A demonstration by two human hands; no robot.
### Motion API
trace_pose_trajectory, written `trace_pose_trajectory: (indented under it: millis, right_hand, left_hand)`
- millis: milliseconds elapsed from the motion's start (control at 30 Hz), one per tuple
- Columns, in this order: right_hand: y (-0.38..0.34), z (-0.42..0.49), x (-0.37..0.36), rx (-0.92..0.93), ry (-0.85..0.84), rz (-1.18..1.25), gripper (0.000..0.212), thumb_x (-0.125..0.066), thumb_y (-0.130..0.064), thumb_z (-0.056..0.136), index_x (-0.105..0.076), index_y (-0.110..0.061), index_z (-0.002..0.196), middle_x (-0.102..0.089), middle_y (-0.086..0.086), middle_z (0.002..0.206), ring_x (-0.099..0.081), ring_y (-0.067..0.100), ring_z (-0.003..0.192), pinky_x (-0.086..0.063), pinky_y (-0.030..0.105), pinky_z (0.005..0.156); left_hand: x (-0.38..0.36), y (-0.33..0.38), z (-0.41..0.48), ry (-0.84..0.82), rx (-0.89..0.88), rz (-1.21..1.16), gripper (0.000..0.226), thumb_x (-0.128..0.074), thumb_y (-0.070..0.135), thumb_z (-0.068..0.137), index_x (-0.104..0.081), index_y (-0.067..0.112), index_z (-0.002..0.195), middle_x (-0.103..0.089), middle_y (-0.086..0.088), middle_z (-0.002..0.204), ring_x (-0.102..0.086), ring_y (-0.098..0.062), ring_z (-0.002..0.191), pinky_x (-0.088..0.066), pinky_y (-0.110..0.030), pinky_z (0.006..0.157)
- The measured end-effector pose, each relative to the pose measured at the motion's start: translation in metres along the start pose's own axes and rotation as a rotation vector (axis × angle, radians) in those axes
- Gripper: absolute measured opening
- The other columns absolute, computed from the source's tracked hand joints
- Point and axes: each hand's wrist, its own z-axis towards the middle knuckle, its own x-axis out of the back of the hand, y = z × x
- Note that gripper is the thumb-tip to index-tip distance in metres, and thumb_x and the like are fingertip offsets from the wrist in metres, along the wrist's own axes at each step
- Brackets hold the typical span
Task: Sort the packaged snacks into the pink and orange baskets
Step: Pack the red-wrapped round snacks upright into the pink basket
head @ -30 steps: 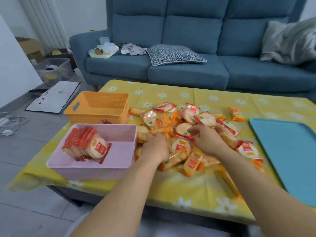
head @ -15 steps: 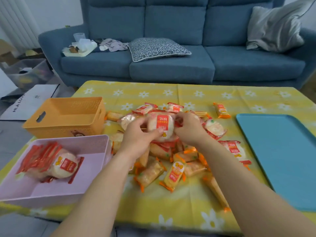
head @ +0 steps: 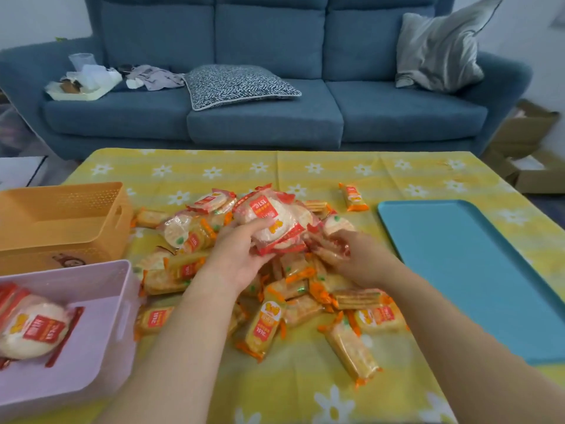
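Observation:
A heap of packaged snacks [head: 293,289] lies in the middle of the yellow flowered tablecloth: round white crackers in red wrappers and oblong yellow ones in orange wrappers. My left hand [head: 241,255] grips a stack of red-wrapped round crackers [head: 272,221], lifted above the heap. My right hand [head: 351,255] reaches into the heap just right of that stack, its fingers curled on a red-wrapped packet [head: 333,249]. The pink basket [head: 101,304] at the near left holds several red-wrapped round crackers [head: 33,328]. Behind it stands the orange basket [head: 61,221]; I see no snacks in it.
A turquoise tray [head: 477,270] lies on the right of the table. One orange packet [head: 353,197] lies apart behind the heap. A blue sofa [head: 263,117] with cushions and clutter stands beyond the table. Cardboard boxes [head: 526,148] sit on the floor at the right.
My left hand has taken over the stack of round crackers and holds it alone. My right hand has let go and dropped to the heap on the right. The view has shifted rightward.

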Motion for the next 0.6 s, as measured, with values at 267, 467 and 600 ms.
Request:
trace_pose_trajectory:
  millis: [267,467,600]
  right_hand:
    - [0.044,0.000,0.037,-0.324,0.108,0.372,0.016,-0.052,-0.016,0.092,-0.059,-0.007,0.102,-0.065,0.014,0.105,-0.062,0.033,0.100,-0.044,0.031,0.078]
    - [0.051,0.002,0.027,-0.386,-0.009,0.193,0.041,-0.058,-0.024,0.084,-0.053,-0.002,0.118,-0.060,0.016,0.114,-0.058,0.034,0.113,-0.044,0.032,0.080]
    - [0.048,0.001,0.022,-0.371,-0.092,0.196,0.035,-0.078,-0.031,0.077,-0.050,-0.011,0.084,-0.062,0.008,0.093,-0.060,0.024,0.082,-0.045,0.031,0.065]
  left_hand:
    - [-0.027,-0.018,0.006,0.050,-0.041,0.298,0.047,-0.079,0.005,0.072,-0.067,-0.001,0.117,-0.072,-0.025,0.115,-0.071,-0.040,0.104,-0.059,-0.053,0.090]
    - [-0.048,-0.012,0.033,0.160,-0.191,0.869,0.037,-0.071,0.025,0.047,-0.057,0.011,0.079,-0.060,-0.007,0.077,-0.059,-0.023,0.074,-0.052,-0.039,0.070]
    - [-0.066,-0.010,0.043,0.101,-0.130,1.222,0.021,-0.070,0.020,0.078,-0.050,0.012,0.082,-0.054,-0.003,0.084,-0.053,-0.017,0.076,-0.043,-0.031,0.063]
